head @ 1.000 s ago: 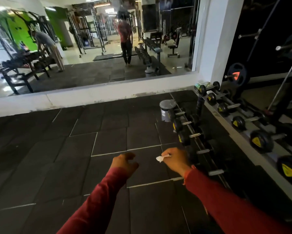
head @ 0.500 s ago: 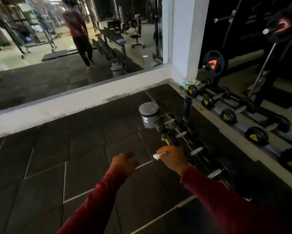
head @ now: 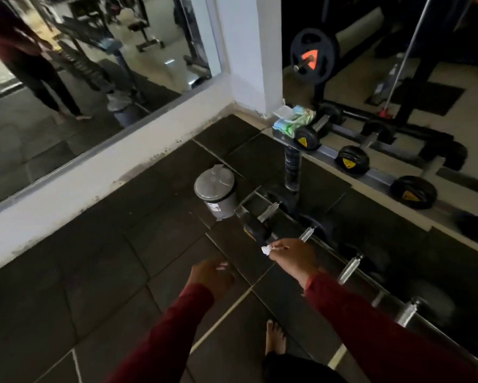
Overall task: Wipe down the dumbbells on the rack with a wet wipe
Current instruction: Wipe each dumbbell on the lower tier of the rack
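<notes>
My right hand (head: 294, 257) pinches a small crumpled white wet wipe (head: 266, 249) just in front of the lower row of the dumbbell rack (head: 326, 158). The wipe hangs close to the black end of a small dumbbell (head: 253, 229) on the near rail. More dumbbells with steel handles run to the right along that row, dark and blurred. Black dumbbells with yellow labels (head: 352, 160) sit on the upper rail. My left hand (head: 210, 275) hovers over the floor with loosely curled fingers, holding nothing. A green pack of wipes (head: 294, 121) lies on the rack's far end.
A small grey pedal bin (head: 217, 190) stands on the dark floor tiles beside the rack's end. A wall mirror with a white ledge (head: 94, 172) runs along the left. A white pillar (head: 249, 51) and a weight plate (head: 312, 56) stand behind. My bare foot (head: 275, 337) is below.
The view has tilted down and closed in on the rack. My right hand with the wipe has come nearer to the small dumbbell on the lower row. My left hand stays beside it.
</notes>
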Demonstrator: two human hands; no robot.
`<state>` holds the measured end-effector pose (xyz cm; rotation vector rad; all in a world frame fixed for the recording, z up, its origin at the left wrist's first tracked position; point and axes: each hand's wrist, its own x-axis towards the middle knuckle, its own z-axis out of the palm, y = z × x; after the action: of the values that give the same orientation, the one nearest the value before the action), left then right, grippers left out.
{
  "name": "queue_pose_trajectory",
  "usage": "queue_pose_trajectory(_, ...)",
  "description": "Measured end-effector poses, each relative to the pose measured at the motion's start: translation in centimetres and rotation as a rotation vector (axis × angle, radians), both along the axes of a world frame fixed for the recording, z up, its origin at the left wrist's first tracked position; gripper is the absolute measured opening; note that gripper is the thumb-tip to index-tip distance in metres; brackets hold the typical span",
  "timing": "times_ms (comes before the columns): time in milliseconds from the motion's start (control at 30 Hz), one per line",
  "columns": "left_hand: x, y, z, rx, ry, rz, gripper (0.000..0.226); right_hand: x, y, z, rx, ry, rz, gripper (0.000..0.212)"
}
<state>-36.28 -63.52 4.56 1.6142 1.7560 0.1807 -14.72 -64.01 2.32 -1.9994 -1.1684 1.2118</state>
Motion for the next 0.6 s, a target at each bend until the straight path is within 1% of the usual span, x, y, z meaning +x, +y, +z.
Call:
queue_pose_trajectory(100,0.2,8.0,-1.8,-0.030,0.002,-0.062,0.026,-0.3,6.3,-1.5,-0.042,0.021,-0.040,0.017)
queue_pose_trajectory(233,0.8,16.5,-4.1,-0.059,0.006,-0.163,0.035,-0.7,13.3,-4.4,-0.080,-0.061,-0.089,0.022)
queue_pose_trajectory(367,1.6,23.0,-6.7,-0.113,-0.025,-0.256,0.038,-0.8,17.8,-7.1,-0.103,-0.079,-0.175,0.027)
queue_pose_trajectory(500,1.6,28.8,-10.5,-0.175,-0.034,-0.367,0.039,-1.2,21.5,-10.8,-0.157,-0.082,-0.287,0.023)
queue_pose_trajectory(600,1.6,32.7,-13.5,-0.261,-0.024,-0.476,0.042,-2.2,24.4,-13.1,-0.208,-0.103,-0.380,0.019)
